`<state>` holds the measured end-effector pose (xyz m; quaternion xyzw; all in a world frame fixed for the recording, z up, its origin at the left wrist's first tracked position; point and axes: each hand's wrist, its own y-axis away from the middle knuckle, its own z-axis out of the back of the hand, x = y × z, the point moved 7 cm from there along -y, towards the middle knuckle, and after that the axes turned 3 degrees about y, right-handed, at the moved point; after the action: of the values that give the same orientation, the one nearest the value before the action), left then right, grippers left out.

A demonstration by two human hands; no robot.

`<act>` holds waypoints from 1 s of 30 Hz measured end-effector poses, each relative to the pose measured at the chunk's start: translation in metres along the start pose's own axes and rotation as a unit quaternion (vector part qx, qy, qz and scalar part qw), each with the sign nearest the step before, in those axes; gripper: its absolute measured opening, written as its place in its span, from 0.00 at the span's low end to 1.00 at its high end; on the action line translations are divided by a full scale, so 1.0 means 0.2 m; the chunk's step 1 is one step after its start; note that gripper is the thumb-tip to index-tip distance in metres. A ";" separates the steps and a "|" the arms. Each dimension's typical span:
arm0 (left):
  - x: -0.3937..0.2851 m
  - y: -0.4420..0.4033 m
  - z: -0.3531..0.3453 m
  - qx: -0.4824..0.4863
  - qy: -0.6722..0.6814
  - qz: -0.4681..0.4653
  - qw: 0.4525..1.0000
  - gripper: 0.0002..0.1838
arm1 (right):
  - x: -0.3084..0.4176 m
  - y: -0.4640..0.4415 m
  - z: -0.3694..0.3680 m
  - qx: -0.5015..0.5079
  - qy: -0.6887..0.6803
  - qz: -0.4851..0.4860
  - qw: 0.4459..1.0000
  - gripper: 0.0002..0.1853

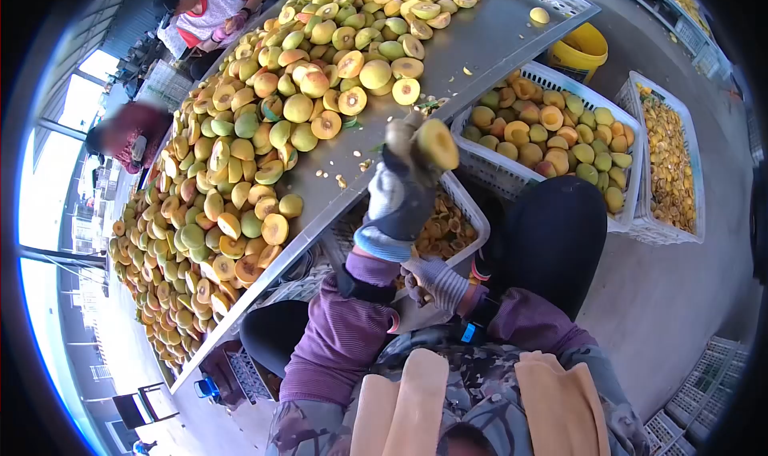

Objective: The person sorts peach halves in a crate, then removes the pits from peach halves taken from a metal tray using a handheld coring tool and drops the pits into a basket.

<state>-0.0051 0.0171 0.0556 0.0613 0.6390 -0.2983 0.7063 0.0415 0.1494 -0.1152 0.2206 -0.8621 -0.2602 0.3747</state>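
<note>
My left hand (394,188), in a grey and white knit glove, is raised over the near edge of the table and closed on a peach half (438,145). The peach half's yellow cut face shows, with a brown centre; motion blurs it. Below the left wrist is my right hand (438,284), in a striped glove, with its fingers curled. What those fingers hold, if anything, is too unclear to name. Beneath both hands stands a white crate (478,230) with brownish pits and scraps inside.
A large heap of peaches (240,160), many halved, covers much of the metal table (472,48). To the right are a crate of peaches (552,136), a crate of yellow scraps (668,160) and a yellow bucket (580,52). Two people sit across the table.
</note>
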 end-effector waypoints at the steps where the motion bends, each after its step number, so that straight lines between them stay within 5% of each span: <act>1: 0.02 -0.02 -0.07 0.043 0.114 0.020 0.992 0.19 | 0.01 0.00 0.00 0.009 0.013 0.023 1.000 0.20; 2: 0.04 -0.04 -0.13 0.081 0.224 0.049 0.970 0.21 | 0.01 0.01 0.03 -0.042 0.001 -0.003 0.999 0.22; 4: -0.06 0.02 -0.07 0.106 0.166 0.046 0.979 0.20 | 0.02 -0.01 0.06 -0.039 0.001 0.013 0.999 0.19; 8: -0.04 0.06 0.50 0.001 -0.273 0.044 0.961 0.22 | 0.06 0.05 0.04 -0.034 -0.020 0.012 0.999 0.17; 11: 0.07 0.07 0.89 0.064 -0.597 0.051 0.798 0.27 | 0.08 0.07 0.01 -0.012 -0.009 0.029 0.999 0.17; 13: 0.20 0.10 1.01 0.170 -0.700 0.158 0.675 0.32 | 0.09 0.07 -0.01 -0.007 0.007 0.033 0.999 0.17; 17: 0.46 0.11 1.12 0.232 -0.769 0.086 0.589 0.34 | 0.10 0.08 -0.03 -0.012 0.038 0.020 0.999 0.16; 21: 0.27 0.08 1.07 0.137 -0.654 0.137 0.731 0.32 | 0.20 0.11 -0.07 0.002 0.116 0.120 0.986 0.15; 23: 0.22 0.15 1.07 0.053 -0.312 0.130 0.940 0.27 | 0.26 0.12 -0.10 0.005 0.204 0.249 0.947 0.14; 24: 0.20 0.18 1.02 0.013 -0.086 0.164 0.983 0.26 | 0.33 0.15 -0.11 -0.031 0.278 0.340 0.898 0.15; 25: 0.17 0.23 0.96 -0.029 0.145 0.189 0.971 0.25 | 0.39 0.19 -0.14 -0.064 0.347 0.425 0.833 0.15; 26: 0.13 0.27 0.88 -0.024 0.207 0.193 0.959 0.24 | 0.44 0.25 -0.17 -0.098 0.410 0.503 0.755 0.16; 27: 0.12 0.30 0.80 -0.018 0.269 0.196 0.943 0.23 | 0.45 0.26 -0.19 -0.099 0.425 0.499 0.749 0.17; 28: 0.13 0.33 0.78 0.016 0.014 0.130 0.991 0.24 | 0.47 0.28 -0.21 -0.102 0.440 0.494 0.743 0.17; 30: 0.19 0.39 0.69 0.015 0.167 0.174 0.970 0.24 | 0.47 0.30 -0.22 -0.120 0.475 0.488 0.722 0.19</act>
<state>0.1534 0.0033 0.0220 0.2312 0.7227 -0.1664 0.6298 0.0057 0.1290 -0.0016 -0.1832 -0.5209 -0.0036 0.8338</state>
